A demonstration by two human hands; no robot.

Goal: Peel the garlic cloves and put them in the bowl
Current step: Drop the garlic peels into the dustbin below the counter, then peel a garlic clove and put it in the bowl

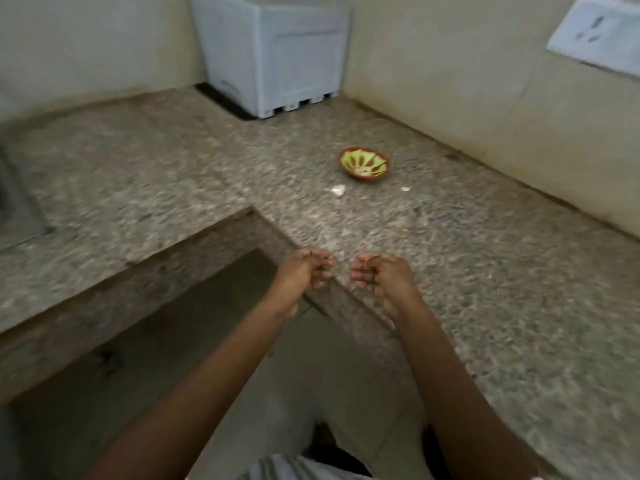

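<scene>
A small brown bowl (364, 163) with a green and yellow pattern inside sits on the granite counter (485, 271), far from me. A pale bit lies in its near part. Just in front of it lie a white garlic piece (338, 190) and a smaller white scrap (405, 189). My left hand (306, 268) and my right hand (382, 275) hover side by side over the counter's front corner, fingers curled and loosely apart, facing each other. I see nothing held in either; the picture is blurred.
A white plastic appliance (273, 53) stands in the back corner against the cream wall. A wall socket (599, 32) is at the upper right. The counter is L-shaped, with a sink edge (20, 216) at far left and floor below.
</scene>
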